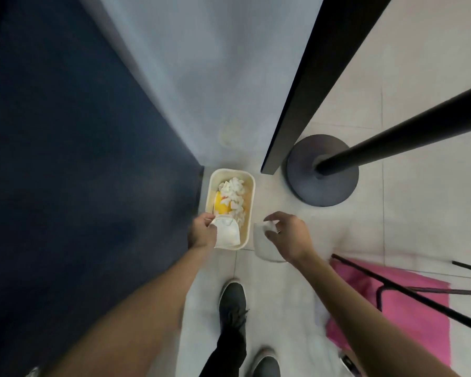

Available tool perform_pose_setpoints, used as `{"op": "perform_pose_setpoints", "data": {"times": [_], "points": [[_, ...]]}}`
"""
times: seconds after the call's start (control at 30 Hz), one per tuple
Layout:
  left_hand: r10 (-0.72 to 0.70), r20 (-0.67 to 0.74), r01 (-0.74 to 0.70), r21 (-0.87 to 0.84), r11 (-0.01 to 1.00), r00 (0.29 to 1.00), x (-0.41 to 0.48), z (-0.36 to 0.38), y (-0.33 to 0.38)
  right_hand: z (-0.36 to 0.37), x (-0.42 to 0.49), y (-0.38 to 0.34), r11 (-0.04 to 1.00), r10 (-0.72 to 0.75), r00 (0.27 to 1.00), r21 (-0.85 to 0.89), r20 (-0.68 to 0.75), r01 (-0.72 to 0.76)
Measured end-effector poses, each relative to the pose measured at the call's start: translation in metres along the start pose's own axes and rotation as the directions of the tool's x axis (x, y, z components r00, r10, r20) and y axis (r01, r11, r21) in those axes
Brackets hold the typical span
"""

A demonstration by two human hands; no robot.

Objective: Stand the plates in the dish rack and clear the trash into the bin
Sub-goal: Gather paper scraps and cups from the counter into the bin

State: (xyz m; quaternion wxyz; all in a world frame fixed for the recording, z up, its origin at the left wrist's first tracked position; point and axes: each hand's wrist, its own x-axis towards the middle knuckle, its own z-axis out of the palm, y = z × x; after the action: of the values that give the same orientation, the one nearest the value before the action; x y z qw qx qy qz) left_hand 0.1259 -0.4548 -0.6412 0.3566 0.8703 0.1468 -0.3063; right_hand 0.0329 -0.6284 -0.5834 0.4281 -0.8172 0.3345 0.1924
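Head view, looking straight down at a pale tiled floor (297,281).

- Cream rectangular plastic bin (230,171) stands on the floor, against the corner of a dark blue panel (65,131). Inside it lie crumpled white tissues (231,189) and a yellow wrapper-like piece (219,205).
- Left hand (203,232) is at the bin's near left corner. Its fingers are curled round a folded white paper napkin (228,234), which hangs over the near end of the bin opening.
- Right hand (290,232) is just right of the bin and outside its rim. Thumb and fingertips pinch a small white crumpled scrap (269,225).
- Under the right hand is a pale rounded shape (264,250). It is too blurred to identify and may be a plate or a lid. Whether the hand touches it cannot be told.
- Beyond the right hand, a black pole (392,134) rises from a round dark grey base (322,170). A dark slanted board (310,77) ends near the bin's far right.
- A pink cloth (392,308) lies at lower right, crossed by a thin black wire frame (408,293).
- The person's two dark shoes (233,303) stand on the tiles, near side of the bin.
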Motion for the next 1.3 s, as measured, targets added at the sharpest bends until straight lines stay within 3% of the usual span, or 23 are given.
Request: {"op": "perform_pose_setpoints", "data": {"times": [0.23,0.37,0.57,0.7,1.07,1.3], "points": [[0.044,0.049,-0.051,0.136,0.989,0.998,0.073,0.047,-0.039,0.043,0.042,0.04,0.99,-0.003,1.0,0.142,0.014,0.001],[0.066,0.089,-0.079,0.146,0.986,0.994,0.094,0.058,-0.064,0.051,0.08,0.037,0.989,-0.062,0.998,0.138,0.024,0.058],[0.21,0.083,-0.217,0.085,0.973,0.974,0.084,0.065,-0.081,0.065,0.142,0.014,0.971,-0.07,0.996,0.227,-0.054,0.081],[0.239,0.044,-0.24,0.025,0.97,0.97,0.068,0.06,-0.083,0.088,0.155,0.006,0.945,-0.02,1.0,0.326,0.012,0.015],[0.134,-0.062,-0.141,-0.106,0.984,0.989,0.009,0.016,-0.077,0.053,0.058,0.031,0.932,0.178,0.975,0.295,0.131,-0.209],[0.089,0.023,-0.082,-0.227,0.97,0.996,-0.086,-0.04,-0.053,0.027,-0.054,0.007,0.977,0.084,0.981,0.178,0.174,-0.115]]}}
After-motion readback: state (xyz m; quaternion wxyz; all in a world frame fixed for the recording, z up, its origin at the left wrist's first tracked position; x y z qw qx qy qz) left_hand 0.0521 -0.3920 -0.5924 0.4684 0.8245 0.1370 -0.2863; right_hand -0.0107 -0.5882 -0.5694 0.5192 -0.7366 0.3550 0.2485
